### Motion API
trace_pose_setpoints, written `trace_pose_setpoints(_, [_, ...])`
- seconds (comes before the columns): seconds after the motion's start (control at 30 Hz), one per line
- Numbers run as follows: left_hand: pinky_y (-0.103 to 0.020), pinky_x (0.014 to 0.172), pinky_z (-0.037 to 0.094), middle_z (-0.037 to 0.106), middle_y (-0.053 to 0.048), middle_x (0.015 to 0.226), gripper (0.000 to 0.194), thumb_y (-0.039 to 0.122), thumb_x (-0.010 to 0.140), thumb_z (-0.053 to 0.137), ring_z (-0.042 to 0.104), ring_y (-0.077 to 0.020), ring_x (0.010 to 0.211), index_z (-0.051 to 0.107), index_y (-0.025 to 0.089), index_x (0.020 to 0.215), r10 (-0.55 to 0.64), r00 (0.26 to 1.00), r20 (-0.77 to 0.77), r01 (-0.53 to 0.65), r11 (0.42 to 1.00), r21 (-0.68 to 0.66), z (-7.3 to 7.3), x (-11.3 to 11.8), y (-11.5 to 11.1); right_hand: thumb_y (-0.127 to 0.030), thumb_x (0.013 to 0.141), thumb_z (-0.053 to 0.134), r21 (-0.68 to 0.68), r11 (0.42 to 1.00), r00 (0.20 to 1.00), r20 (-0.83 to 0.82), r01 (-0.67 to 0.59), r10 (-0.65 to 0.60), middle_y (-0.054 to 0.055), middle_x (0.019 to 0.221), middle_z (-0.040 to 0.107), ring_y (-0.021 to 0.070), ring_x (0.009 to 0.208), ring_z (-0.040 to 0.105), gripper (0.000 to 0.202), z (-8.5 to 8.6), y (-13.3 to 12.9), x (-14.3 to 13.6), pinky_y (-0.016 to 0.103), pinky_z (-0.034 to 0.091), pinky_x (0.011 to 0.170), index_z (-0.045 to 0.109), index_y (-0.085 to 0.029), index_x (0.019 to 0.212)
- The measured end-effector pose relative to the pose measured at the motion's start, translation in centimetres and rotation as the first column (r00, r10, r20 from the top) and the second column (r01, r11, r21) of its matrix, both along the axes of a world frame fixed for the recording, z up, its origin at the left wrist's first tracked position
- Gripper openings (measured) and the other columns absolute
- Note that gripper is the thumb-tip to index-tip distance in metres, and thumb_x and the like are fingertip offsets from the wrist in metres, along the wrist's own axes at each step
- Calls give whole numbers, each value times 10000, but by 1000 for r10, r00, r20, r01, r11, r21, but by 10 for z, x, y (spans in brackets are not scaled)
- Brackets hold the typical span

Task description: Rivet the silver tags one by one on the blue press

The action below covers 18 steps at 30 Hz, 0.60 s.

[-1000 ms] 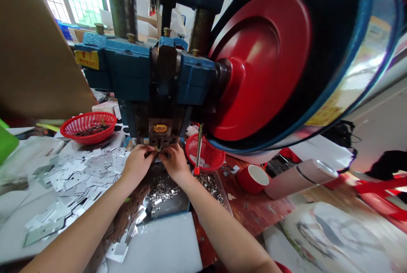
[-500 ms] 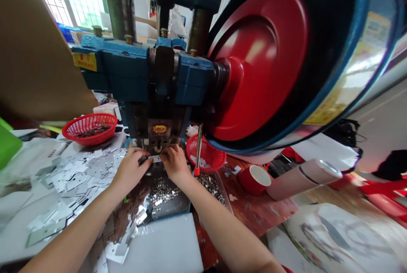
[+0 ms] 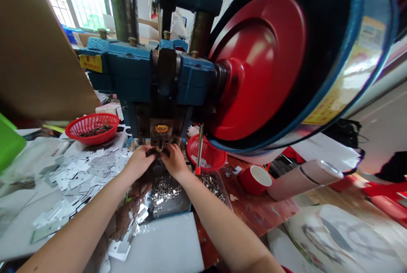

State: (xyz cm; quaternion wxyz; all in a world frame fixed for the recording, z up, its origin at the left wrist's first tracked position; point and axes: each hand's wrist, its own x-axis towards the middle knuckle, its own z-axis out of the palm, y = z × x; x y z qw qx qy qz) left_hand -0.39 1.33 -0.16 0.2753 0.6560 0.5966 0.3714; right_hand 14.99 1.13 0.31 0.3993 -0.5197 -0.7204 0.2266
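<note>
Both hands meet under the ram of a blue punch press [image 3: 162, 131]. My left hand [image 3: 140, 162] has its fingers closed at the left of the die, and my right hand [image 3: 174, 160] is closed at the right of it. Between them lies the small flat metal plate seen a moment ago, now mostly hidden by fingers and ram. Small shiny punched pieces [image 3: 163, 190] are scattered on the press bed just below the hands. To the left of my left hand spreads a heap of flat metal plates [image 3: 79, 175].
A red basket [image 3: 92, 139] with dark metal pieces stands at the left; another red basket [image 3: 216, 154] is behind the right forearm. A red flywheel [image 3: 260, 65] looms at upper right. A red cup [image 3: 254, 179], a pink flask [image 3: 302, 179] and a white foam block [image 3: 165, 243] are nearby.
My hands have shifted slightly farther in under the ram and closer together. The strip of metal plate that showed between them is now mostly out of sight. The view has moved slightly.
</note>
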Motion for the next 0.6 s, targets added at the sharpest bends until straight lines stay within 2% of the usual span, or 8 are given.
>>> trace_pose_setpoints(0.1, [-407,938,421,695,-73,986,347,412,652,613,593,-284,1016,712,196,906,38,999,17,-38,999,-10,7,-8,-4,-141,796,598,22,1000,1000,14,19,-19,39,934,627,177,914,589,158,4,-6,8,299,469,854,666,-204,924])
trace_pose_setpoints(0.2, [-404,909,440,683,-75,1048,364,405,719,521,607,-268,997,689,199,967,93,994,58,-89,994,-56,17,-22,-15,-161,846,538,46,998,998,52,35,-37,30,854,633,158,831,598,136,3,-23,31,269,474,791,665,-195,880])
trace_pose_setpoints(0.3, [-388,908,444,684,-53,1083,372,327,717,490,608,-251,1021,669,219,1024,91,988,124,-74,988,-133,26,-38,-29,-149,856,523,3,995,976,196,-100,98,15,857,657,142,839,603,159,-2,-47,57,245,460,808,672,-203,868])
trace_pose_setpoints(0.37, [-385,938,423,680,-51,1100,406,339,688,553,595,-255,1053,655,225,1064,79,980,184,-47,984,-172,31,-44,-38,-159,861,528,-71,985,925,340,-157,172,12,898,671,143,881,603,166,-4,-60,68,243,444,842,685,-214,875])
trace_pose_setpoints(0.43, [-384,910,439,694,-53,1023,492,383,662,617,614,-256,1000,626,221,1126,83,972,222,-38,979,-201,33,-48,-44,-190,874,528,-126,978,855,476,-165,206,12,916,675,147,902,600,172,-4,-67,73,243,436,845,696,-226,879])
trace_pose_setpoints(0.53, [-355,796,490,694,-35,885,564,418,651,649,642,-234,872,595,211,1173,96,964,246,-35,969,-243,29,-50,-51,-219,895,508,-153,968,744,620,-198,250,12,918,670,153,924,587,191,-1,-68,71,247,424,841,698,-236,879])
trace_pose_setpoints(0.6, [-338,764,497,698,-36,896,522,424,653,660,645,-227,857,620,214,1129,91,970,227,-30,965,-260,25,-52,-55,-217,894,501,-148,962,682,680,-231,269,17,899,663,162,928,575,197,2,-67,69,256,417,838,692,-229,846])
